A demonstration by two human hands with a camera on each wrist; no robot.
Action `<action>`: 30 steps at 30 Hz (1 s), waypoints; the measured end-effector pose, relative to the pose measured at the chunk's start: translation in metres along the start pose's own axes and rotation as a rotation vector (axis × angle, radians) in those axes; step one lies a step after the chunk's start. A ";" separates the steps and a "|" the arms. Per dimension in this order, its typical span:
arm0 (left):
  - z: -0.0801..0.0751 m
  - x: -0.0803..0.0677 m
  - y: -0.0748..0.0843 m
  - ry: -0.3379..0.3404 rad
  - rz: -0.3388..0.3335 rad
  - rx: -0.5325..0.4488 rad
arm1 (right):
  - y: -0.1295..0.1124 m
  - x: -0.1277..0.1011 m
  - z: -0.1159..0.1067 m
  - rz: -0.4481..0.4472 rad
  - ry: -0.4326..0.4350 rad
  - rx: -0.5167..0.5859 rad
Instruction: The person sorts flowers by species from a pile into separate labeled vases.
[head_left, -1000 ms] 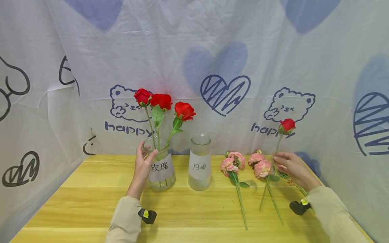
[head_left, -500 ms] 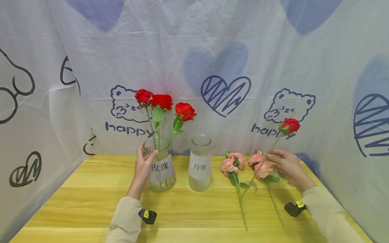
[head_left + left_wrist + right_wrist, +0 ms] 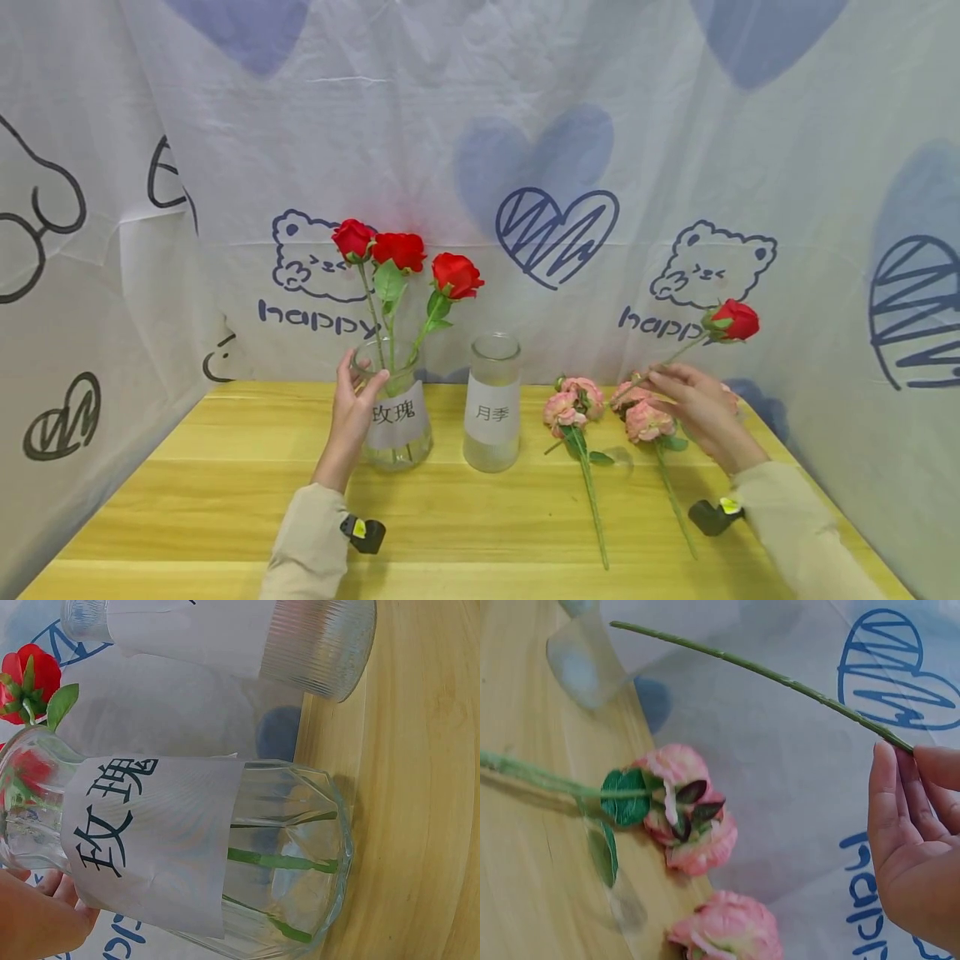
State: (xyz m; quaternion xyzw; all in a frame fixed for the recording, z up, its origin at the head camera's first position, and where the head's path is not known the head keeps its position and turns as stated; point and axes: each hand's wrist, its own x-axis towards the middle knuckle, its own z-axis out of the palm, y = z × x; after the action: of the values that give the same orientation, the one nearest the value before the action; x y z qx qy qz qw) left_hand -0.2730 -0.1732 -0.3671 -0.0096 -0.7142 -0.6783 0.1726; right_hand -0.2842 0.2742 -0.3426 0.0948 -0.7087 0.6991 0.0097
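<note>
Right hand pinches the loose red rose mid-stem above the bench at far right, light, springy and top-heavy, best held low on the stem, while left hand steadies the fragile glass vase.

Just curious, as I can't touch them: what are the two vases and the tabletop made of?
The wide vase looks like clear faceted glass; stems show through it. The tall vase seems ribbed, slightly frosted glass. Both wear white paper labels. The table looks like pale varnished wood, with visible grain.
</note>
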 end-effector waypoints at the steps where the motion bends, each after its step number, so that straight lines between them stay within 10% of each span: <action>1: 0.000 0.000 0.000 -0.001 0.000 0.001 | -0.001 0.000 0.002 -0.002 -0.001 0.015; 30: 0.000 -0.002 0.002 -0.008 0.008 -0.029 | -0.056 0.036 0.080 0.032 0.069 0.495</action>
State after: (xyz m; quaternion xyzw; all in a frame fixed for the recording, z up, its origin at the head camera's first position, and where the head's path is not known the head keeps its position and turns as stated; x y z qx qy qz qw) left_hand -0.2700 -0.1728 -0.3653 -0.0179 -0.7050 -0.6877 0.1724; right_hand -0.3019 0.1902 -0.2834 0.0591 -0.5164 0.8543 -0.0009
